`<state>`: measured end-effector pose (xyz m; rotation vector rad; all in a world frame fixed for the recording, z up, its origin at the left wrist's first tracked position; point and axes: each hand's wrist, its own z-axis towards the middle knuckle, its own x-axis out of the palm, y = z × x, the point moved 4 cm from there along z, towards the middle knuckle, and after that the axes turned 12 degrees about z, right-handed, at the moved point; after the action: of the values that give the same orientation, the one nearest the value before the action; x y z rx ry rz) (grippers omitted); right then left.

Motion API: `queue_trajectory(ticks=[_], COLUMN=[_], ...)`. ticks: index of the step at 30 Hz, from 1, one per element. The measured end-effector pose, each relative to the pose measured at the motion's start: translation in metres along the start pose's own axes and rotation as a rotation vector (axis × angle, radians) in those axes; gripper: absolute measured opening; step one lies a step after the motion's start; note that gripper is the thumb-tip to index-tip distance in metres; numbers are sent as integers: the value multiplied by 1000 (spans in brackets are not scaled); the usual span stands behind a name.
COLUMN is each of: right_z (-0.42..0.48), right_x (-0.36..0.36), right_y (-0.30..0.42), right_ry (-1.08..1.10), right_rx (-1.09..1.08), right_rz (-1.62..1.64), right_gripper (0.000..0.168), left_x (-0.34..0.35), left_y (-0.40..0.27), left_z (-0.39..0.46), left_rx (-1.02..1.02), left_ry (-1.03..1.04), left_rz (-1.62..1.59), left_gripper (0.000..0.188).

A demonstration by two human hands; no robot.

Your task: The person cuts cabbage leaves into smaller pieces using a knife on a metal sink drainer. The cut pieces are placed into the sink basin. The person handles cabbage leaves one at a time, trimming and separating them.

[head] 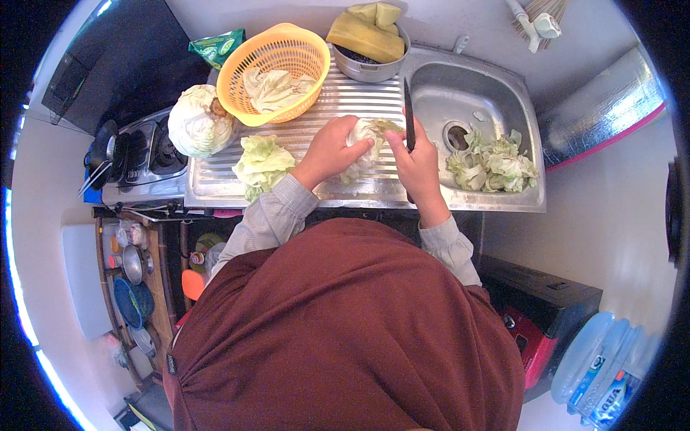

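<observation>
My left hand [335, 151] grips a small head of lettuce [367, 129] with browned leaf edges, over the ribbed steel drainboard. In my right hand [419, 161] is a knife with a dark blade [409, 110] pointing away from me. My right thumb and fingertips touch the brown edge of the lettuce. Loose green lettuce leaves [262, 164] lie left of my left hand. A pale round head of cabbage or lettuce [198, 123], with a brown cut stem, rests farther left. Wilted leaves [493, 164] are heaped in the steel sink [463, 97], beside its drain.
A yellow plastic colander [229, 81] with pale leaves stands at the back of the drainboard. Right of it, a metal pot [372, 71] holds yellow-skinned pieces of produce [366, 36]. A green packet [221, 47] leans behind. The gas stove [143, 148] is at far left.
</observation>
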<state>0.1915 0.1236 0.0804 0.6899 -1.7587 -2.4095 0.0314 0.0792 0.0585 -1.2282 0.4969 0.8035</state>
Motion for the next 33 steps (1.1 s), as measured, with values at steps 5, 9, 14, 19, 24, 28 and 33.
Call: queue_trajectory(ticks=[5, 9, 14, 19, 24, 28, 33], right_z=[-10, -10, -9, -10, -12, -12, -10], right_x=[8, 13, 15, 18, 20, 19, 18], right_y=[-3, -6, -5, -8, -3, -1, -8], right_ry=[305, 336, 342, 250, 127, 104, 60], right_rx=[233, 134, 101, 15, -57, 26, 146], right_rz=[115, 41, 28, -62, -112, -127, -86], right_gripper=[50, 47, 45, 37, 29, 27, 26], left_x=[7, 1, 2, 3, 5, 12, 7], left_y=[6, -9, -9, -10, -12, -9, -19], left_z=[0, -1, -1, -1, -1, 1, 2], left_rx=[41, 45, 33, 50, 58, 49, 76], left_ry=[-38, -6, -7, 13, 14, 30, -119], left_rz=[10, -13, -46, -90, -65, 6, 114], left_gripper=[36, 38, 38, 37, 39, 42, 41])
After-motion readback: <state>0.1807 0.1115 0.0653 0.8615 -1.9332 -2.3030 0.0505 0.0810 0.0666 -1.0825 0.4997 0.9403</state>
